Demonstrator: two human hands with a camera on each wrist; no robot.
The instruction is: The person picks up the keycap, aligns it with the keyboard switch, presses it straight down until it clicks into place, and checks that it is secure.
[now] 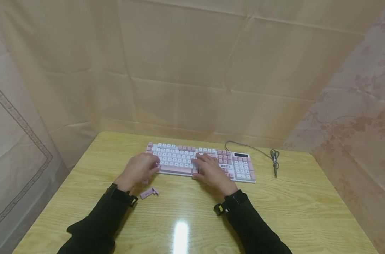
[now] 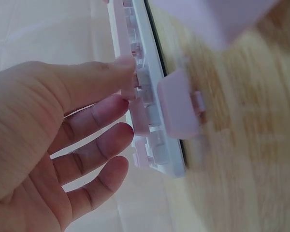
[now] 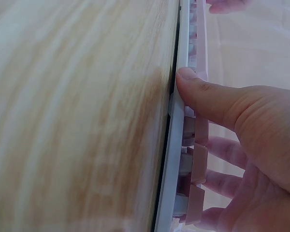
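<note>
A pink and white keyboard (image 1: 176, 160) lies on the table with a long pink space bar (image 1: 176, 169) along its front. My left hand (image 1: 138, 169) is at its front left, the thumb against the left end of the space bar while the other fingers curve loosely; the index finger is mostly hidden in the left wrist view. My right hand (image 1: 211, 171) rests over keys right of the space bar, its thumb touching the front edge (image 3: 176, 101). Loose pink keycaps lie in front of the keyboard: a long one (image 1: 146, 193), a small one (image 1: 155, 191) and another (image 1: 145, 181).
A grey cable (image 1: 253, 146) runs from the keyboard's back to a tied bundle (image 1: 275, 158) at the right. The wooden table (image 1: 291, 204) stands before a beige curtain (image 1: 192, 70), with patterned cloth (image 1: 364, 116) on the right and pale cloth (image 1: 17, 158) on the left.
</note>
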